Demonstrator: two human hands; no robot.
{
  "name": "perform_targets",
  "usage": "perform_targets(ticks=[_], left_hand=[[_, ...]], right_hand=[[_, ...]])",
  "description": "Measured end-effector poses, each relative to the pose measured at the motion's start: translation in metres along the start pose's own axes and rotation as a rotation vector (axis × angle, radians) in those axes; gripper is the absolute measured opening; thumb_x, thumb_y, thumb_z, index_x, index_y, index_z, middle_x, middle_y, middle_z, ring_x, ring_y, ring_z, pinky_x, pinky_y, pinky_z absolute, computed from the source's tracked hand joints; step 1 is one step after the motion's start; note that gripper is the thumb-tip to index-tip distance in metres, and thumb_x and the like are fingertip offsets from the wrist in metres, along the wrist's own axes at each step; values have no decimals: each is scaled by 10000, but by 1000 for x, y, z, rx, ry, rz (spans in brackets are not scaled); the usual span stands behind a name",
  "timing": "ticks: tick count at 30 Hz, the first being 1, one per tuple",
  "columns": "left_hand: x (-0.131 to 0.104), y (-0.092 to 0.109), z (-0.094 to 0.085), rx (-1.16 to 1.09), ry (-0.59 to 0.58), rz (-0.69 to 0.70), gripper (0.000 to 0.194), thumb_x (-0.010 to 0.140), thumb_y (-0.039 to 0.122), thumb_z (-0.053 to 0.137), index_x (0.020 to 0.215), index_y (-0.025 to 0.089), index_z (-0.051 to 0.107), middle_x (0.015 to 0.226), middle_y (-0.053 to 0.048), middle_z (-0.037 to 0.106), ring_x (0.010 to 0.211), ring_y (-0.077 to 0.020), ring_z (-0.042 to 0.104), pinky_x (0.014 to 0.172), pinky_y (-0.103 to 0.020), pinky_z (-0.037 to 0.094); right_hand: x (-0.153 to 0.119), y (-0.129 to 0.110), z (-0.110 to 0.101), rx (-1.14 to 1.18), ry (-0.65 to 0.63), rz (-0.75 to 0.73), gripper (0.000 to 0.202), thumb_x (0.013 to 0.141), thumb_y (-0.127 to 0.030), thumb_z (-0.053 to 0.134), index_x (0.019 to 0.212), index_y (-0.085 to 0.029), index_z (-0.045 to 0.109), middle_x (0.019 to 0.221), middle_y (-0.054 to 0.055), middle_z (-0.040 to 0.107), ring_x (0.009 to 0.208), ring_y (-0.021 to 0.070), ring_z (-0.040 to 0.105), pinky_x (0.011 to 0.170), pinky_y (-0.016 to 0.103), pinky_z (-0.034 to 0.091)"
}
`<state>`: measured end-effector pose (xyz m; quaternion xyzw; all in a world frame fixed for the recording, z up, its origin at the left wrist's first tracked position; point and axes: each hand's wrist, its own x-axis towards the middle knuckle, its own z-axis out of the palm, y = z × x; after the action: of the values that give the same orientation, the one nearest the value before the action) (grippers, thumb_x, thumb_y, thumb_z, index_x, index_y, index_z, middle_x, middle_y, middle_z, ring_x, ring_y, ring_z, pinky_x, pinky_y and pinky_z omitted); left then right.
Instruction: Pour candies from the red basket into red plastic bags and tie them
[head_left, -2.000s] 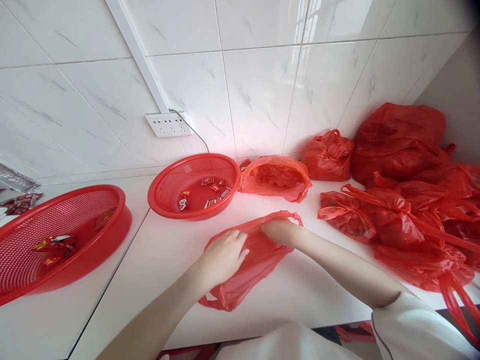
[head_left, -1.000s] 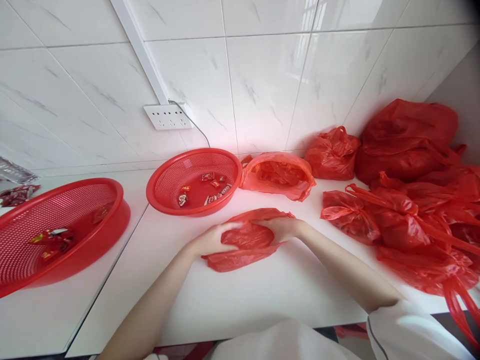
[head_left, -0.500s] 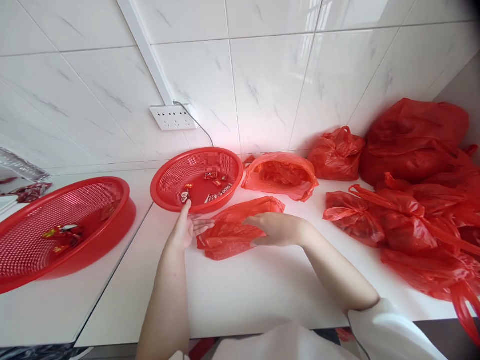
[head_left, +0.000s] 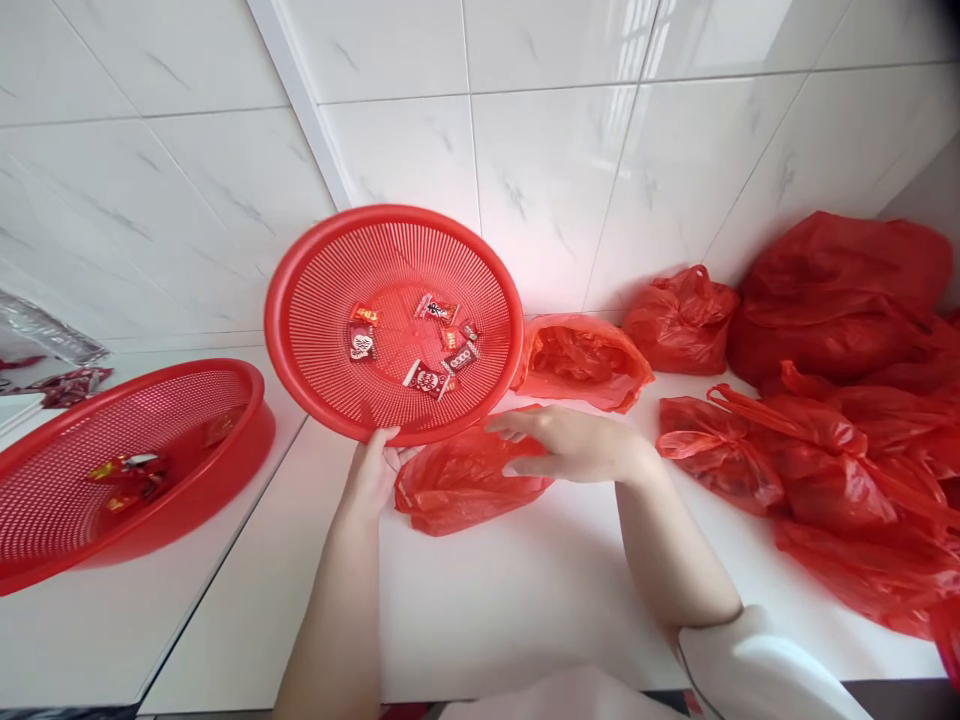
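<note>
Red plastic, ribbed with fine slots, makes up the round basket (head_left: 322, 290) that the left hand (head_left: 373, 468) holds tilted over the white table (head_left: 487, 610). The thumb lies at the near rim; the other fingers go partly out of sight beneath it, closed on the edge, though I can't make out how each one sits. Inside, a few small wrapped sweets (head_left: 427, 380) lie scattered, shiny red and dark brown, some with white lettering.

The right hand (head_left: 574, 445) is open and empty, fingers loosely stretched, above a thin, crinkled red bag (head_left: 465, 480). I can't tell whether the fingertips touch it. The bag lies flattened below the basket, its upper part hidden by basket and hand.

Just right of the basket, an open bag (head_left: 585, 365) gapes, full of crumpled red film. Beside it sits a tied bag (head_left: 679, 320), then a heap of bags (head_left: 832, 290), glossy and bulging, cut off at the right; their contents don't show clearly. On the left, a second basket (head_left: 217, 500) runs out of view, shiny packets (head_left: 131, 475) in its bottom. Some clear, crinkly wrapping (head_left: 52, 328) is cut off beyond. Grey-veined glossy tiles (head_left: 547, 180) cover the wall behind.
</note>
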<state>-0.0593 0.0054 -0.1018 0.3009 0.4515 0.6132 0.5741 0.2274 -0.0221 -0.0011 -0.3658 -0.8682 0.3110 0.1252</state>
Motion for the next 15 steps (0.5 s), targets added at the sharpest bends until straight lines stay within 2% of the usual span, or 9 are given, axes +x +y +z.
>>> perform_targets(ticks=[4, 9, 12, 15], left_hand=[[-12, -1, 11, 2, -57, 92, 398, 745, 212, 646, 1140, 174, 623, 1165, -92, 690, 1073, -284, 656, 818, -396, 592], [-23, -8, 21, 44, -18, 57, 558, 708, 221, 679, 1252, 215, 555, 1161, -81, 681, 1020, -302, 673, 769, -431, 604], [-25, -18, 25, 77, -20, 5, 566, 707, 241, 687, 1255, 212, 547, 1232, -95, 641, 1062, -312, 651, 766, -433, 604], [-25, -28, 27, 86, -28, -19, 574, 715, 258, 683, 1266, 196, 534, 1284, -118, 607, 1088, -322, 635, 773, -438, 602]], right_hand=[[11, 9, 2, 30, 123, 3, 358, 916, -291, 561, 1269, -232, 573, 1162, 72, 684, 1040, 221, 654, 867, 335, 501], [31, 16, 10, -10, 342, -48, 226, 939, -234, 534, 1146, -198, 615, 1099, 74, 682, 973, 195, 655, 844, 326, 512], [43, 23, 20, -155, 405, -51, 292, 917, -291, 592, 1183, -173, 607, 1227, 124, 617, 1119, 246, 596, 943, 386, 483], [54, 34, 33, -243, 344, 26, 490, 886, -363, 638, 1316, -150, 538, 1334, 164, 558, 1214, 297, 543, 1003, 439, 446]])
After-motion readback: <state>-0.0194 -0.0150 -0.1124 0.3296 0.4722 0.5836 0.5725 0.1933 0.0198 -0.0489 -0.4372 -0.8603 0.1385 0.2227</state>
